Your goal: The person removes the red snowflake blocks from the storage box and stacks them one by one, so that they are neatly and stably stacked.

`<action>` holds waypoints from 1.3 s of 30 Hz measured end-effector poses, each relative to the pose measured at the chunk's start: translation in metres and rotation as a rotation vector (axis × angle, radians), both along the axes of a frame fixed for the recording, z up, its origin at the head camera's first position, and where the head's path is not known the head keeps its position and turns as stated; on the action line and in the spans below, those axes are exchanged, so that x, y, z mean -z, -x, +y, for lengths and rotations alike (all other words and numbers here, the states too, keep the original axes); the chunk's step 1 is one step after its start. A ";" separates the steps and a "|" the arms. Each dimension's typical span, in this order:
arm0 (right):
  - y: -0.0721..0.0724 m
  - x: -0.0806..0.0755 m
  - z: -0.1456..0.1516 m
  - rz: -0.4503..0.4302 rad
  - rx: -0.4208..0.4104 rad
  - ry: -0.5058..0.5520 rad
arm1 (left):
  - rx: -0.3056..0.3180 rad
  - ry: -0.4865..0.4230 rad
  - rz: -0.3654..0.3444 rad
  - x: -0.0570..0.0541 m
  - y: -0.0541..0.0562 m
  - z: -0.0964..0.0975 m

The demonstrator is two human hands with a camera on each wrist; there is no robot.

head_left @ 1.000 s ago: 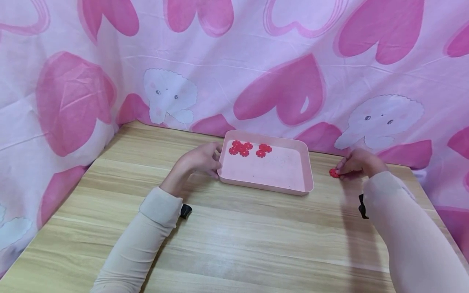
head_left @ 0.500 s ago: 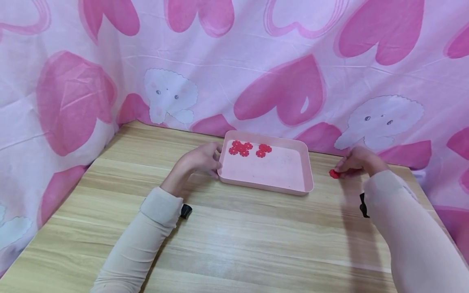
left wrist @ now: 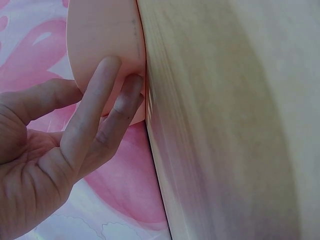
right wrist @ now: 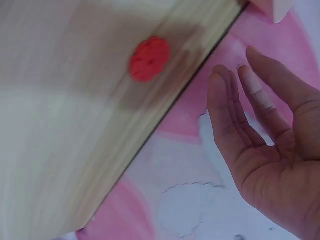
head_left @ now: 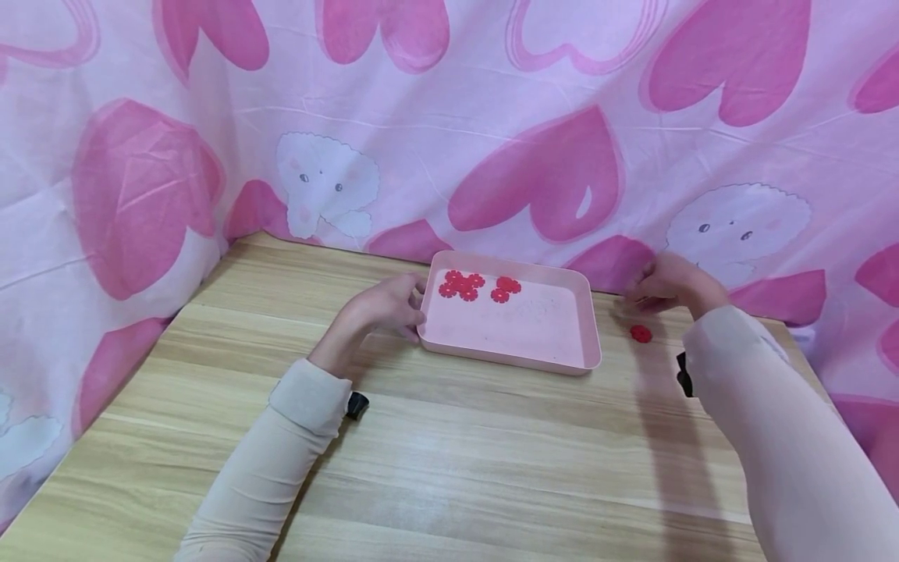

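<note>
The pink tray [head_left: 534, 337], rectangular, with rounded corners and low walls, sits level, its left wall touched by the fingers of the left hand [head_left: 385, 306]; dark specks dot its floor. Just past those fingers, inside the far left part, lies a cluster of red flower-shaped pieces [head_left: 461, 286] — small, notched round the edge and bunched together. Farther from them, towards the right hand [head_left: 663, 282], is a smaller red group [head_left: 502, 294], partly overlapping. A loose red disc [head_left: 641, 334] lies flat — near the right hand's fingertips but untouched, on their near side.
</note>
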State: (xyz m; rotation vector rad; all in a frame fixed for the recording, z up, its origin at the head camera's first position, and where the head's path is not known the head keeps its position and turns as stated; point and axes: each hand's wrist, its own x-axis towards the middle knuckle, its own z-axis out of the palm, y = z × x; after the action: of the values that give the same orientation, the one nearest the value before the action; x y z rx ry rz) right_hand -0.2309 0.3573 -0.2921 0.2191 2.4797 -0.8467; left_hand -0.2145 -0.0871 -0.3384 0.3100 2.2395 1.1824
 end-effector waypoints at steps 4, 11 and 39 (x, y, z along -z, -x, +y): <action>0.007 -0.005 -0.012 0.022 -0.014 0.034 | 0.000 0.003 0.006 0.000 0.000 0.000; 0.011 -0.008 -0.036 0.048 0.000 0.063 | -0.007 0.030 -0.004 0.002 0.001 0.001; 0.023 0.014 -0.128 -0.058 -0.107 0.059 | 0.020 0.033 0.037 -0.001 -0.004 0.010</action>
State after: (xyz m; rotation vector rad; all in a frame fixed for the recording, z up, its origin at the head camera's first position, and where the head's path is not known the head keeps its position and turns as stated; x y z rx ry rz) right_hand -0.2543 0.2298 -0.3060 0.0874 2.3860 -0.8553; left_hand -0.2108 -0.0769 -0.3372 0.3424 2.2797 1.1371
